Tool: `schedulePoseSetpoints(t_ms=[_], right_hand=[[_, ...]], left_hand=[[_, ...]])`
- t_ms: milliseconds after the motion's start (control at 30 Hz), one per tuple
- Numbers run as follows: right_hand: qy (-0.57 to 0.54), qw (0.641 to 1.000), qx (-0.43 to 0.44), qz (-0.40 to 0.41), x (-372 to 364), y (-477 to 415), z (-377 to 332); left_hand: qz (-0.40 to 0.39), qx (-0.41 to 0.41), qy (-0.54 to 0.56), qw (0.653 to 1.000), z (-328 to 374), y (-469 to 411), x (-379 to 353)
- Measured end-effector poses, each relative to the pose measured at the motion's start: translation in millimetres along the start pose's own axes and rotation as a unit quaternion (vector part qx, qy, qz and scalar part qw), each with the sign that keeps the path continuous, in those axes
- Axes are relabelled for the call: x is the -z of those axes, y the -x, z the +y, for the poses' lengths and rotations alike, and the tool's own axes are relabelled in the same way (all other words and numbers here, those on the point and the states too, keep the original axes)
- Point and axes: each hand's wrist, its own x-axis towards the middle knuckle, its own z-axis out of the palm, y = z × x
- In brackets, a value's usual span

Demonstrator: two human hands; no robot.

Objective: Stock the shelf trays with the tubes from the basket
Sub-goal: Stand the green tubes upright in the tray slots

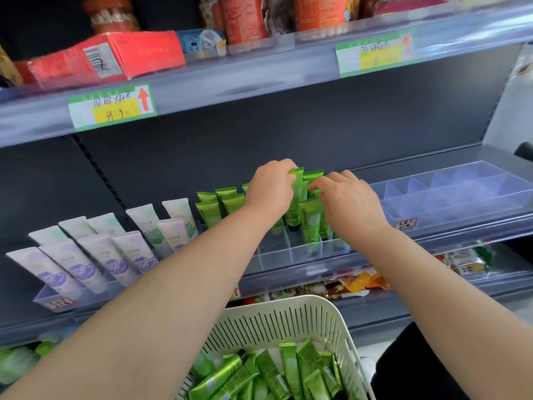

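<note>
A white slotted basket [291, 319] at the bottom centre holds several loose green tubes [268, 370]. On the middle shelf a clear divided tray [291, 249] has green tubes [310, 217] standing cap-down in its cells. My left hand [269, 189] pinches the top of one upright green tube [297, 180] at the back of that tray. Just to the right, my right hand [350, 203] has its fingers on the tops of neighbouring green tubes; I cannot see whether it grips one.
Left of the green tubes stands a tray of white and purple tubes [86, 255]. Right of them lies an empty clear divided tray [450, 194]. Red boxes [101, 59] and jars fill the upper shelf; snack packets [354, 284] lie on the shelf below.
</note>
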Motion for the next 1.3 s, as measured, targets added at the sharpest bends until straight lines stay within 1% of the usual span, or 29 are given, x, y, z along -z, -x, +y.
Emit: schedulePoseSetpoints(t_ms=[267,400,600,800,1133,1300], right_hand=[[0.013,1.0,0.011,0.016,1.4,7.1,8.7],[0.015,1.0,0.009,0.022,-0.9,12.5,11.0],[0.022,0.999,0.0,0.034,-4.1,18.2,11.5],[0.023,0.999,0.001,0.028,-1.8,19.8,11.0],[0.014,0.999,0.026,0.034,3.8,26.2,-12.8],[0.017,0.999,0.049,0.002,0.4,42.9,-33.5]], left_hand=[[-0.014,-0.024,-0.032,0.999,9.3,-14.2,-5.0],[-0.014,-0.02,-0.021,0.999,10.3,-17.5,-5.0],[-0.035,-0.006,-0.041,0.999,5.7,-14.3,-14.7],[-0.052,0.001,-0.044,0.998,-2.0,-7.0,-20.1],[-0.012,-0.004,-0.012,1.0,-3.7,7.2,2.5],[-0.007,-0.017,-0.021,1.0,-13.8,40.1,12.1]])
